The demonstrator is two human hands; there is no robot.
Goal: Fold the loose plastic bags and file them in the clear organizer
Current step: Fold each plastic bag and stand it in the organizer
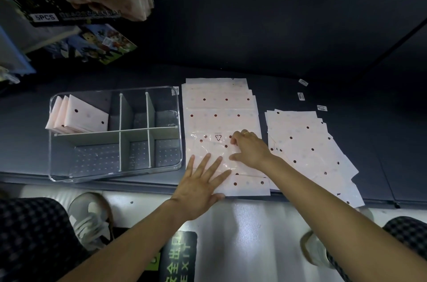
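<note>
1. on the near end of the middle stack, the left hand [200, 189] lies flat with fingers straight and spread, pressing down the glossy pale pink plastic bag with dark round holes [215, 154] that tops the pile.
2. just beyond it, the right hand [248, 148] rests on the same bag, fingers curled at the far edge of the shiny sheet; whether they pinch it or only press, i cannot tell.
3. judging by this, the step in hand is flattening or creasing one bag; the next move likely calls for lifting an edge cleanly without dragging the sheets below.
4. left of the stack sits the clear plastic organizer with grey dividers [178, 106], its far-left compartment holding folded pink bags [85, 117] leaning upright; the other compartments look unfilled.
5. right of the stack, a fanned pile of loose pink bags [309, 143] waits, overhanging the dark table edge [138, 183].
6. bag count is unreadable; the layers merge together.
</note>
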